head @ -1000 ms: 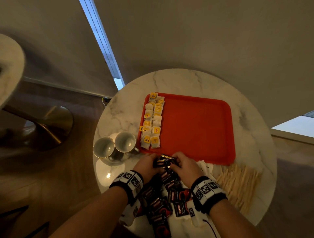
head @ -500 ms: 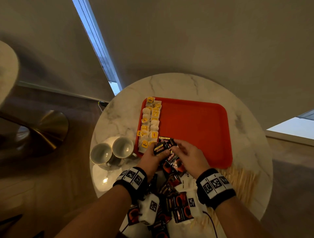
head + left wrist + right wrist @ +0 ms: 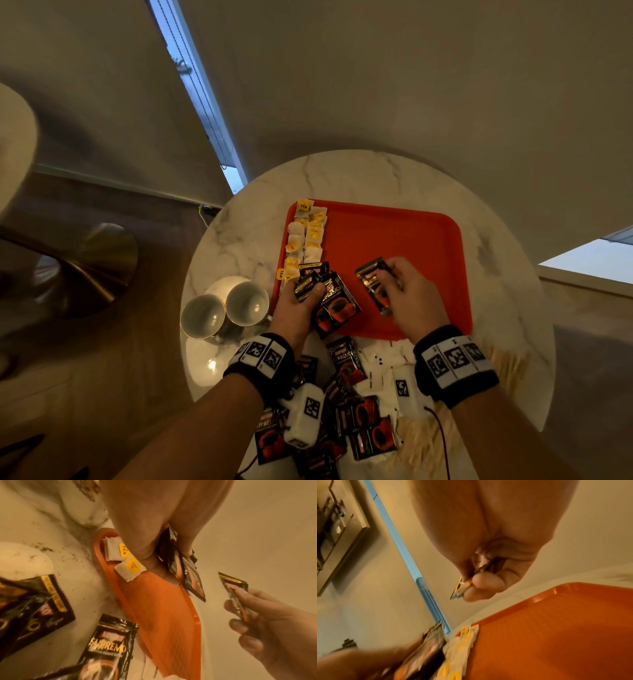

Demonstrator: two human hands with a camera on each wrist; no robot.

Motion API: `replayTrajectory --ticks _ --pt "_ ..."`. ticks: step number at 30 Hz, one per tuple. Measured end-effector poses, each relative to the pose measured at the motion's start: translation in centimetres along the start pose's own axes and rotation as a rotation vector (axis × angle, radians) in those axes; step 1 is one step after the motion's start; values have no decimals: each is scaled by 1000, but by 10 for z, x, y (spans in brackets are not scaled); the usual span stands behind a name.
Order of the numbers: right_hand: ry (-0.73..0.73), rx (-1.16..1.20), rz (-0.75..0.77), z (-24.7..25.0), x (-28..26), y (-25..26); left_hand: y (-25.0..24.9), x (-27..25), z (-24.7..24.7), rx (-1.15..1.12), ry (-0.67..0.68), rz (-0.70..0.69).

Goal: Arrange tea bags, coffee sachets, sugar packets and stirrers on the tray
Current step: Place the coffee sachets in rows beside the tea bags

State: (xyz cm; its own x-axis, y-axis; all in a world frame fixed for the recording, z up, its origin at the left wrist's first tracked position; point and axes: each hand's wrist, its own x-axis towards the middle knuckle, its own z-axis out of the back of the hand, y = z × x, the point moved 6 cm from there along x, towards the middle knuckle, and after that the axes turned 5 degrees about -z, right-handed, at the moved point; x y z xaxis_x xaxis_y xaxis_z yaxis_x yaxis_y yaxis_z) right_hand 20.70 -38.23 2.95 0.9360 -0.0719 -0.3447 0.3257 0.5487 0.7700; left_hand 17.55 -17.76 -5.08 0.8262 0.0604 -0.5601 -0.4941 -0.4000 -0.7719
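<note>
A red tray lies on the round marble table. Two rows of tea bags with yellow tags line its left edge. My left hand holds a bunch of black coffee sachets over the tray's near left corner. My right hand pinches a single coffee sachet above the tray's near middle; in the right wrist view that sachet shows edge-on between thumb and fingers. More coffee sachets, white sugar packets and wooden stirrers lie on the table near me.
Two white cups stand on a saucer left of the tray, close to my left hand. The tray's middle and right part hold nothing. A second table's brass base stands on the floor to the left.
Both hands rose from the sachet pile at the table's near edge and moved forward over the tray. They then parted: the right hand took one sachet off to the right.
</note>
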Motion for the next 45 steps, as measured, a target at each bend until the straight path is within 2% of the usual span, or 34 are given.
replayTrajectory --ticks 4,9,14,18,22,25,28,31,34,41,45 --pt "-58 138 -32 29 26 16 -8 8 5 60 -54 -35" --pt "-113 167 -36 45 80 18 -7 15 9 101 -65 -25" --pt "-33 229 -146 -3 123 -2 -3 24 10 109 -54 -21" --pt "-38 210 -207 -44 148 -13 -5 32 10 142 -55 -44" --pt "-48 -39 -174 -62 155 -17 -11 40 9 172 -54 -87" --pt "-80 -282 3 -64 147 -6 -16 46 5 168 -43 -101" --pt "92 -555 207 -87 136 0 -18 52 1 161 -47 -114" --pt "153 -688 245 -93 143 -6 -20 60 0 174 -66 -153" --pt "139 -650 236 -85 155 -10 -22 64 1 187 -87 -176" --pt "216 -516 284 -81 156 -10 -20 72 -4 193 -81 -160" --pt "0 -268 253 -50 139 7 -22 79 -8 156 -92 -170"
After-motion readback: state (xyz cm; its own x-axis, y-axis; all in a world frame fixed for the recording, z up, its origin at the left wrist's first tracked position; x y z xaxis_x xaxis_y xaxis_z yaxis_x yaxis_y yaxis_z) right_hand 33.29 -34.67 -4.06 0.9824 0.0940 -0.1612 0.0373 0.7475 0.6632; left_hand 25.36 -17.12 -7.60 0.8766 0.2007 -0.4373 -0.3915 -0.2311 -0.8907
